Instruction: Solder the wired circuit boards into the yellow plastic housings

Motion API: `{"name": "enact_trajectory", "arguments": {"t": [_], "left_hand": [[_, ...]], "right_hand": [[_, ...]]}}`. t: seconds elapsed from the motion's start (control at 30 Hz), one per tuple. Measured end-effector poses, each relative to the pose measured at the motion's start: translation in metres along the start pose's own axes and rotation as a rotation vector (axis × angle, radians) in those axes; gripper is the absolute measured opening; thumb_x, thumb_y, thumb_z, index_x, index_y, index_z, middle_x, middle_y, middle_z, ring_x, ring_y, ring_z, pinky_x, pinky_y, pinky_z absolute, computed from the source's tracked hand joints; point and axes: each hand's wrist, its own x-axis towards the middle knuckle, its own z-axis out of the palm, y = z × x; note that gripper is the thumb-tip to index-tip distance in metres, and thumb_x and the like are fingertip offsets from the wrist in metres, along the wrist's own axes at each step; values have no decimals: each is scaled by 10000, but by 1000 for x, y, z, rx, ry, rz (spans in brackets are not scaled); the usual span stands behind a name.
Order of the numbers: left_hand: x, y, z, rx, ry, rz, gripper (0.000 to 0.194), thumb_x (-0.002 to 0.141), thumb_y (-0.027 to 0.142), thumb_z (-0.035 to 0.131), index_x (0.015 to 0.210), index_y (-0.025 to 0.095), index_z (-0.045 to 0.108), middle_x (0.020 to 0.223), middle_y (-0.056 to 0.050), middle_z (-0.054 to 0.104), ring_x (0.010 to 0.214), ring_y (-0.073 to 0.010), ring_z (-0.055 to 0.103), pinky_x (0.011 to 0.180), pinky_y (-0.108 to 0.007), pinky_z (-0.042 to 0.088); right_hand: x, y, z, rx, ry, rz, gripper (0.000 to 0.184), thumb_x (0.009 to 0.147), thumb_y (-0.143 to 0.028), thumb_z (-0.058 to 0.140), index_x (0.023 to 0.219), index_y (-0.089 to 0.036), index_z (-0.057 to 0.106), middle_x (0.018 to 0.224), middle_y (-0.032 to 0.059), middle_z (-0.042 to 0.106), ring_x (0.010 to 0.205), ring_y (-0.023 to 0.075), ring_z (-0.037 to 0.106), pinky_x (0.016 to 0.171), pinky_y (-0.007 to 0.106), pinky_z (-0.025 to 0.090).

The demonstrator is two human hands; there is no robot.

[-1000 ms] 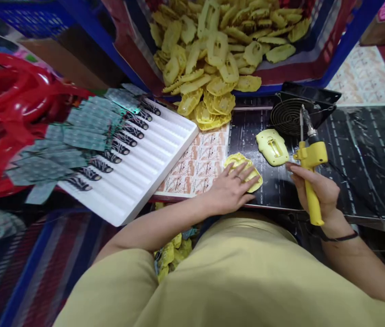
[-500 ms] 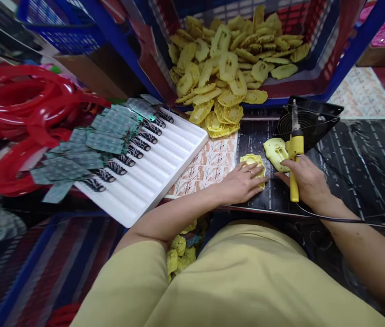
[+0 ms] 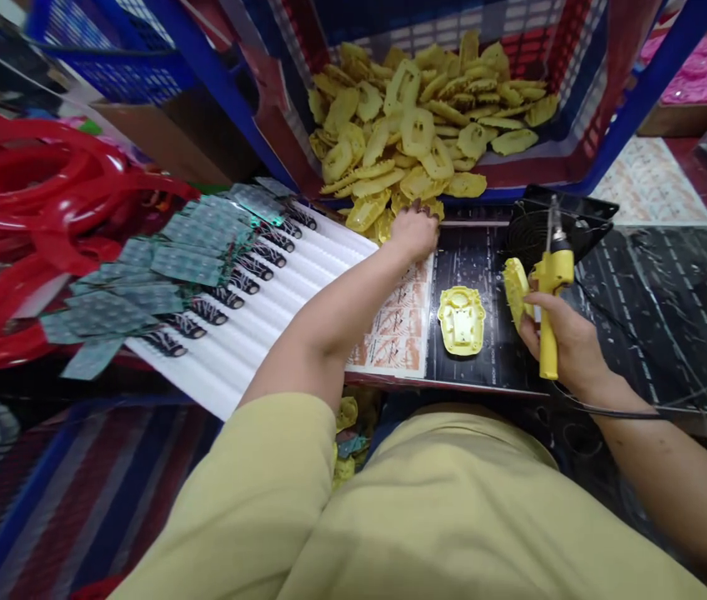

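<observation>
My left hand (image 3: 414, 232) reaches forward to the near edge of a heap of yellow plastic shells (image 3: 419, 133) that spills out of a blue crate; its fingers curl down onto the shells there, and what they grip is hidden. My right hand (image 3: 563, 337) is closed round the yellow handle of a soldering iron (image 3: 550, 279), tip pointing up, and its fingers also pinch one yellow shell (image 3: 515, 287) held on edge. Another yellow shell (image 3: 462, 320) lies hollow side up on the black mat between my hands.
A white grooved tray (image 3: 278, 317) at the left carries green circuit strips (image 3: 159, 267). Red plastic hoops (image 3: 28, 217) lie further left. A black wire fan guard (image 3: 554, 225) stands behind the iron. The blue crate (image 3: 634, 92) fills the back. Printed label sheets (image 3: 394, 325) lie beside the mat.
My left hand left the shell on the mat and reached forward to the heap. My right hand picked the other shell up off the mat and now holds it on edge with the iron.
</observation>
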Motion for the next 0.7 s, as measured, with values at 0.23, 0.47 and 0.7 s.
{"name": "enact_trajectory", "arguments": {"t": [0.23,0.47,0.7], "left_hand": [[3,-29,-2,-65,139,18,494,1038,103,442,1412,147,763,1329,-211,803,1263,-353,759,1068,-467,578],[-108,-17,-6,-161,387,113,383,1142,180,430,1262,177,794,956,-91,837,846,-199,790,897,-361,643],[-200,-1,45,-108,140,266,475,1127,142,375,1407,113,758,1496,-203,745,1452,-311,705,1225,-534,587]], "right_hand": [[-28,-24,-21,-148,150,88,208,1089,-362,648,1260,-247,675,1031,28,812,755,159,776,613,252,559],[-16,5,-34,-137,88,-235,260,1019,-259,763,1263,-242,676,916,-7,761,736,160,695,1015,393,591],[-7,13,-25,46,-90,-352,281,1038,-317,755,1281,-212,661,950,35,747,893,208,736,914,359,603]]}}
